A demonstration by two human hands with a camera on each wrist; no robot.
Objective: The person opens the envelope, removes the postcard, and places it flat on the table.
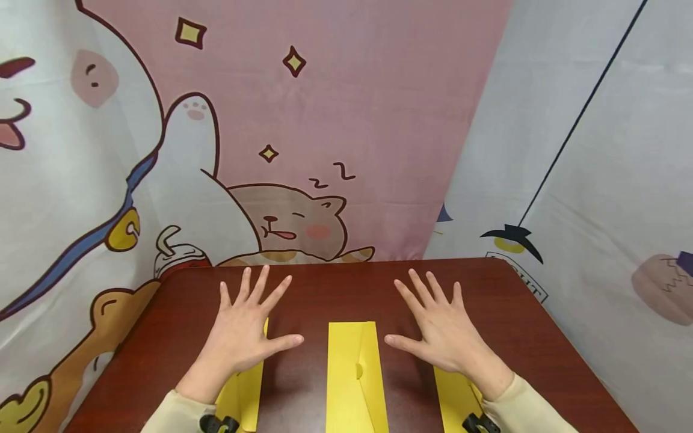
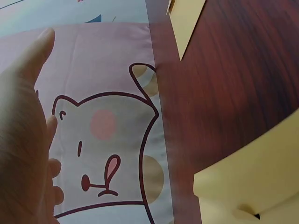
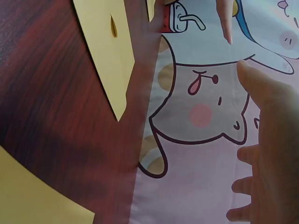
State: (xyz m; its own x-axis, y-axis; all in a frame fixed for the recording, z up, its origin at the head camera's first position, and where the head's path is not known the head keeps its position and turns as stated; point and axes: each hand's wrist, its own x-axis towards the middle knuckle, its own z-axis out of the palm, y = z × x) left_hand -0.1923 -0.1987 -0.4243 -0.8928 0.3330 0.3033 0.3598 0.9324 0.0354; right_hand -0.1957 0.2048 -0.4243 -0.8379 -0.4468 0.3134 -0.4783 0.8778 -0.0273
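Three long yellow envelopes lie side by side on a dark red-brown table. The middle envelope (image 1: 343, 373) is in full sight between the hands, its flap edge and small tab showing. My left hand (image 1: 240, 337) hovers over the left envelope (image 1: 251, 391), fingers spread wide and holding nothing. On the other side, my right hand (image 1: 444, 337) is spread the same way above the right envelope (image 1: 452, 397), which it and the forearm partly hide. In the left wrist view, the thumb (image 2: 35, 58) points away from the other fingers.
The wood-grain table (image 1: 308, 288) reaches back to a cloth backdrop (image 1: 379, 120) printed with cartoon animals. More printed cloth (image 1: 612, 150) hangs along the right side. Black wrist mounts (image 1: 219, 423) sit at both sleeve cuffs.
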